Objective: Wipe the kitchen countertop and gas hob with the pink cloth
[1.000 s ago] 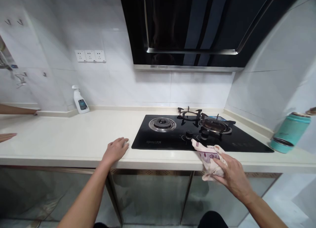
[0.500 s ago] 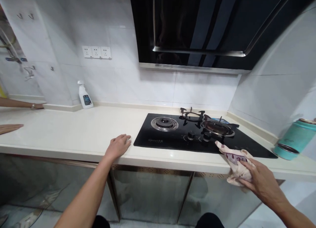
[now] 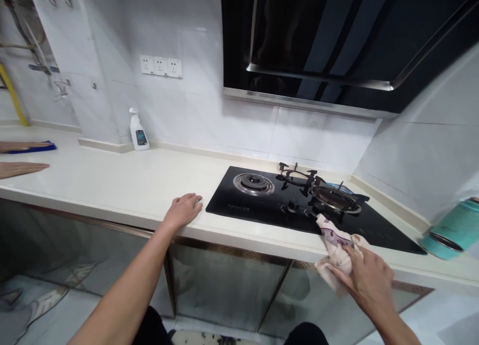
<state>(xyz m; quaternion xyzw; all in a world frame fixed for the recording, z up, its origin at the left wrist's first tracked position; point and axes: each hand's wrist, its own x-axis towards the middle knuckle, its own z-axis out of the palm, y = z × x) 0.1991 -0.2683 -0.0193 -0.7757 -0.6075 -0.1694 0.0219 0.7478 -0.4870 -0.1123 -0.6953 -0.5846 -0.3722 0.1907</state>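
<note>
My right hand [image 3: 368, 280] is closed on a pale patterned cloth [image 3: 335, 245], pressing it on the front edge of the cream countertop [image 3: 123, 185], just in front of the black gas hob [image 3: 262, 205]. The cloth's far corner touches the hob's front edge near the two knobs [image 3: 299, 208]. My left hand [image 3: 183, 210] lies flat and open on the counter, left of the hob. The right burner [image 3: 335, 196] carries its pan support; a loose pan support [image 3: 297, 175] sits behind it, and the left burner [image 3: 253, 183] is bare.
A white spray bottle [image 3: 138, 130] stands against the tiled wall. A teal canister [image 3: 452, 230] lies on its side at the far right. Another person's hands [image 3: 22, 168] and a blue cloth [image 3: 35, 147] are at the far left. A black range hood [image 3: 337, 41] hangs overhead.
My right hand slid the cloth right along the hob's front edge, then down onto the counter edge. The view swung left. The other person's far hand now rests on a blue cloth.
</note>
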